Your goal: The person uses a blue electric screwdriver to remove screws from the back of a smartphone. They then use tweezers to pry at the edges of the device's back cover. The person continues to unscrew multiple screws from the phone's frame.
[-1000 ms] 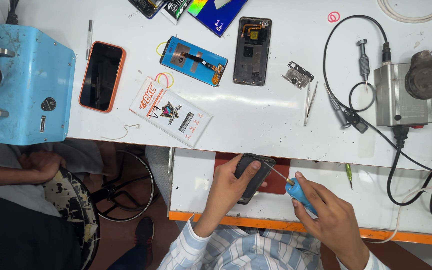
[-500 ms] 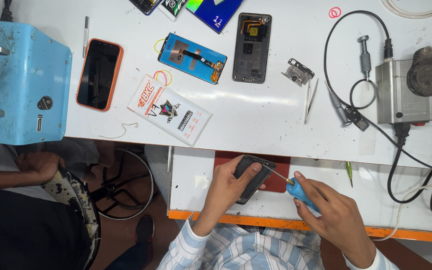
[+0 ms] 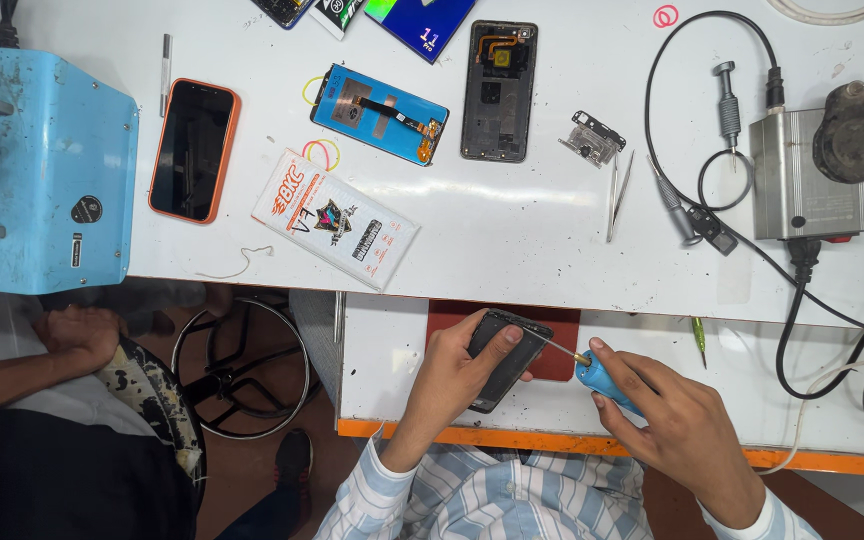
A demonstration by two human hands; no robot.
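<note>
My left hand point(image 3: 449, 378) grips a dark phone point(image 3: 508, 357) lying tilted over a red mat point(image 3: 562, 330) on the small white pull-out shelf point(image 3: 382, 350). My right hand point(image 3: 682, 430) holds a blue-handled screwdriver point(image 3: 602, 378); its thin metal tip touches the phone's upper right edge. Both sleeves are striped blue and white.
On the white table point(image 3: 512, 240) lie an orange-cased phone point(image 3: 192, 150), a blue display panel point(image 3: 380, 113), an open phone back point(image 3: 498, 90), a flat packet point(image 3: 334, 220), tweezers point(image 3: 617, 195) and a grey box with cables point(image 3: 812, 175). A blue machine point(image 3: 42, 170) stands left. Another person's hand point(image 3: 77, 335) rests below it.
The view has shifted slightly. My hands stay on the phone and the screwdriver with almost no movement.
</note>
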